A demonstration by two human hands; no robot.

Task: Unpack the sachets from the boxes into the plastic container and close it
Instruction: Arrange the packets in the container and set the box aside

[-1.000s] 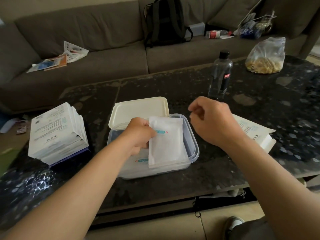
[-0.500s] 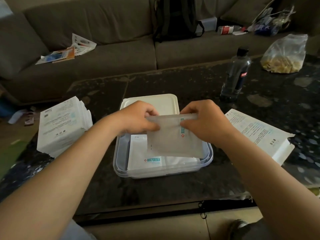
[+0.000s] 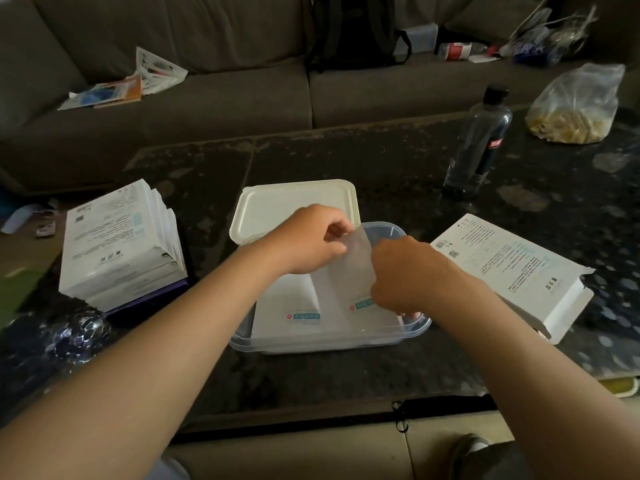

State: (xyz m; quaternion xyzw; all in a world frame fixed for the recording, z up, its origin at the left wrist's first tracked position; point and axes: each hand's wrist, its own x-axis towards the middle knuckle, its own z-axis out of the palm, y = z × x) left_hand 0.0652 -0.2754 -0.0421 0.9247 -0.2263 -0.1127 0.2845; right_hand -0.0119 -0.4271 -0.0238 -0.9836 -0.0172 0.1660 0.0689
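Sachets [image 3: 294,306] lie flat inside the plastic container [image 3: 329,344]. They are thin white rectangular packets with a matte, papery face, each printed with a small red cross and a teal label strip near its lower edge. Over them I see a tilted sachet [image 3: 349,268], a translucent grey-white, leaning across the container's right half with its lower edge down among the others.

The left hand [image 3: 308,244] pinches this sachet's upper left corner between thumb and fingers [image 3: 332,223]. The right hand [image 3: 405,271] is curled round its right edge, the fingers bent downward with their tips mostly hidden low in the container.

The container is a clear, round-cornered rectangular tub with a thick rolled rim, sitting on a dark, speckled stone counter [image 3: 311,157]. An opaque cream lid [image 3: 294,202], also a rounded rectangle, lies just behind the container and meets its far left rim.

Left of the container stands a stack of boxes [image 3: 117,244] in white printed cardboard. To the container's right an open box [image 3: 512,271] lies flat, its end flaps loose.

Behind and right of the container a dark see-through bottle [image 3: 479,143] with a black cap stands upright, and a crinkled plastic bag [image 3: 575,105] of yellowish pieces sits further off. Beyond the container is a grey-brown fabric sofa [image 3: 207,98] holding a black backpack [image 3: 353,29] and loose papers [image 3: 131,84].
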